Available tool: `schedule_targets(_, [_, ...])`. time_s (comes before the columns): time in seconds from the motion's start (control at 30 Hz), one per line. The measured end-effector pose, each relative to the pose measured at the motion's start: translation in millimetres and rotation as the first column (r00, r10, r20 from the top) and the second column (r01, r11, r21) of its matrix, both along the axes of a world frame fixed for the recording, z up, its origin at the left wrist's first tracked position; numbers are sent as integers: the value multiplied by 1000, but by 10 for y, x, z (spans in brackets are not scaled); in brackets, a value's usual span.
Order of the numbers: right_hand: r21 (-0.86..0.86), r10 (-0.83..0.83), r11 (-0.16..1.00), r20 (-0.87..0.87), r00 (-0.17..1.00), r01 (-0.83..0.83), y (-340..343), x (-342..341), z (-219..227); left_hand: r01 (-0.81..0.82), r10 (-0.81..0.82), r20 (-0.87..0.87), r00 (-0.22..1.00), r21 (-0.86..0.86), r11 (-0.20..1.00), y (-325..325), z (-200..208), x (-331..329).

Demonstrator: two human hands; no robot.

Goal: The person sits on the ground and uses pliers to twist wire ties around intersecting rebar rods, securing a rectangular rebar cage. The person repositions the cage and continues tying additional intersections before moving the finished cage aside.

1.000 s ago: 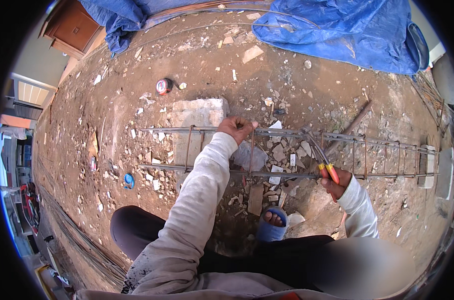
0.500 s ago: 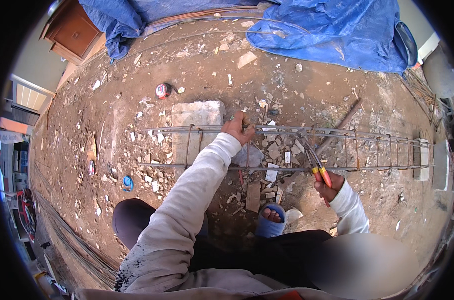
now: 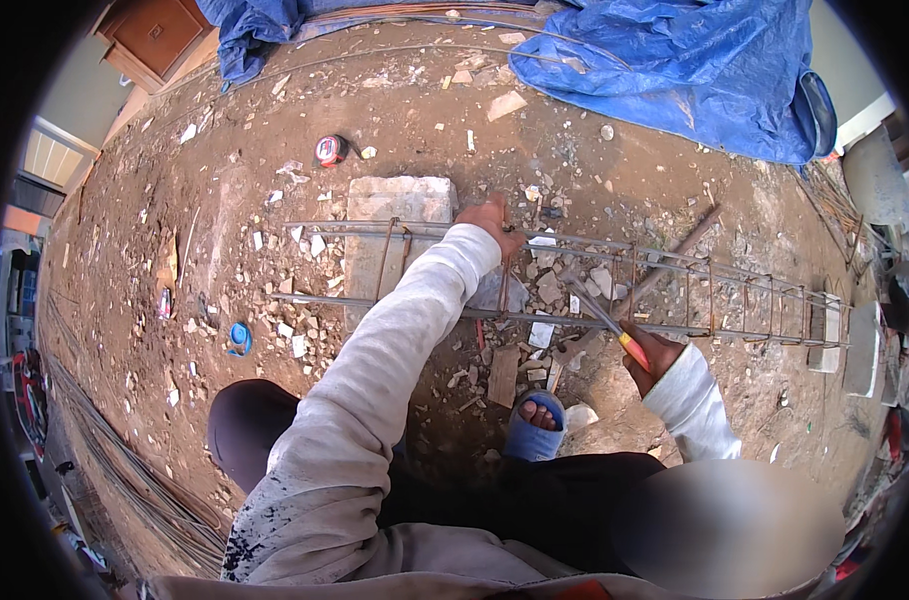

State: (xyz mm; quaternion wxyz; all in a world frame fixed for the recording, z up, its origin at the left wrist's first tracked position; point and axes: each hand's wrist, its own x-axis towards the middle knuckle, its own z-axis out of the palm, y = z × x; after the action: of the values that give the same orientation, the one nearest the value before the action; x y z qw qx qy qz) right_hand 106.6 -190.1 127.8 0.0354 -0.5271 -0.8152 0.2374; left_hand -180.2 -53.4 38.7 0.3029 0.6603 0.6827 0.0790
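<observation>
A rebar cage [image 3: 595, 322] of long steel bars with thin rusty stirrups [image 3: 712, 295] lies crosswise in front of me. My left hand [image 3: 490, 222] is closed around its far bars, at a stirrup just right of the concrete block. In my right hand [image 3: 655, 355] are pincers [image 3: 615, 330] with red and yellow handles. Their head points up and left, between the near and far bars, apart from my left hand. The handles are close together, and my fingers hide part of them.
Under the cage's left end is a concrete block [image 3: 400, 205]; a smaller block [image 3: 825, 335] supports its right end. Beyond lie a tape measure [image 3: 330, 151] and a blue tarp [image 3: 675, 70]. A blue tape roll [image 3: 240, 338] sits at left. Rubble covers the dirt around my sandalled foot [image 3: 537, 425].
The pincers have moved up and left, and their handles, spread before, are now closer together. My left hand has shifted slightly right along the far bars. The view has turned a little.
</observation>
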Motion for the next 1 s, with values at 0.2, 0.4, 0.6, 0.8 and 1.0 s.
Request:
schedule_targets(0.2, [37, 143, 985, 392, 909, -171, -22, -344, 20, -193, 193, 281, 940, -30, 981, -122, -5, -267])
schedule_targets(0.4, [-132, 207, 976, 807, 553, -173, 89, -828, 364, 217, -118, 308, 944, -310, 926, -408, -387, -234])
schedule_targets(0.6, [-143, 230, 961, 892, 389, -239, 161, -1229, 530, 252, -76, 469, 880, -324, 912, -460, -525, -239])
schedule_targets(0.8, [-250, 266, 962, 950, 162, -115, 267, -1529, 592, 240, 5, 556, 831, -367, 899, -465, -466, -259])
schedule_targets(1.0, [-265, 270, 963, 957, 107, -57, 197, -1793, 671, 236, 3, 546, 838, -368, 899, -469, -397, -259])
